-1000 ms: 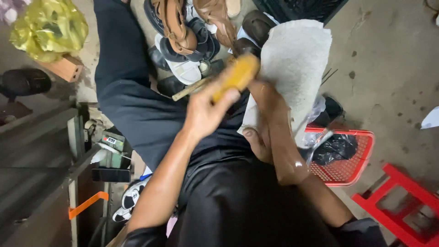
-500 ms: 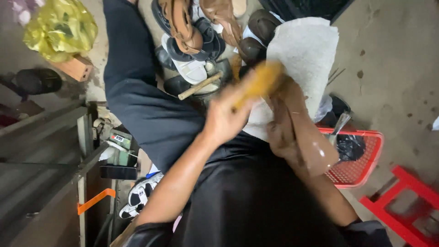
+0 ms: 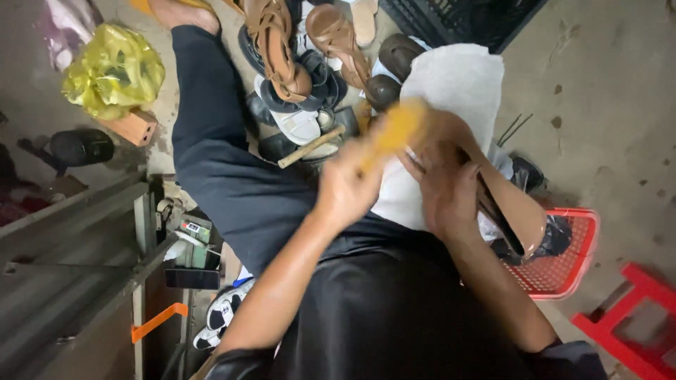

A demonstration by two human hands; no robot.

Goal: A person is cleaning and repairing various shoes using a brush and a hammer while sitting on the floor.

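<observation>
I see the left hand [image 3: 348, 193] gripping a blurred yellow brush [image 3: 394, 130], at 12 o'clock. The right hand [image 3: 443, 186] clamps a tan shoe [image 3: 510, 207] over the white cloth [image 3: 451, 91].

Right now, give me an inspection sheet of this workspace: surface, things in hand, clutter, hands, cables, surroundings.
Surface: grey concrete floor, stained; a white cloth lies over the person's knee.
Things in hand: blurred yellow brush-like tool; tan sandal with dark sole.
Clutter: pile of brown sandals and dark shoes, a wooden-handled tool on it; crumpled yellow plastic bag; small brick; black-and-white sneaker.
Hands: left hand grips the yellow tool; right hand steadies the sandal.
Cables: nothing seen.
Surroundings: red plastic basket holding black bags; red plastic stool; grey metal frame; dark crate.
</observation>
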